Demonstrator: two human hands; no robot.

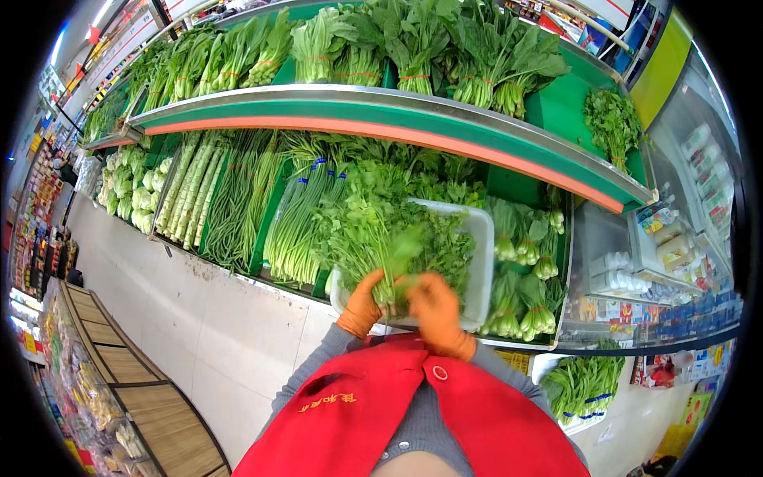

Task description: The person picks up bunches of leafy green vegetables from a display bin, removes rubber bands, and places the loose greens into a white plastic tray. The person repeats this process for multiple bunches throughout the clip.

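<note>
My left hand (363, 304), in an orange glove, holds a bunch of leafy green herbs (363, 220) by its stems, over the near left part of a white plastic tub (481, 256). Close to the right of those stems is my right hand (435, 304), also gloved in orange and blurred; a blurred green leaf (408, 247) shows just above its fingers. Whether the right fingers grip anything cannot be told. More loose leafy herbs (447, 238) lie in the tub, which rests on the lower produce shelf in front of me.
Green onions (298, 238), long beans (238, 208) and celtuce stalks (194, 185) lie left of the tub, bok choy (536, 322) right. The upper shelf's metal edge (381, 95) runs above, holding banded greens (417, 47). Another crate of greens (581, 381) stands low at right; a wooden display (161, 423) stands lower left.
</note>
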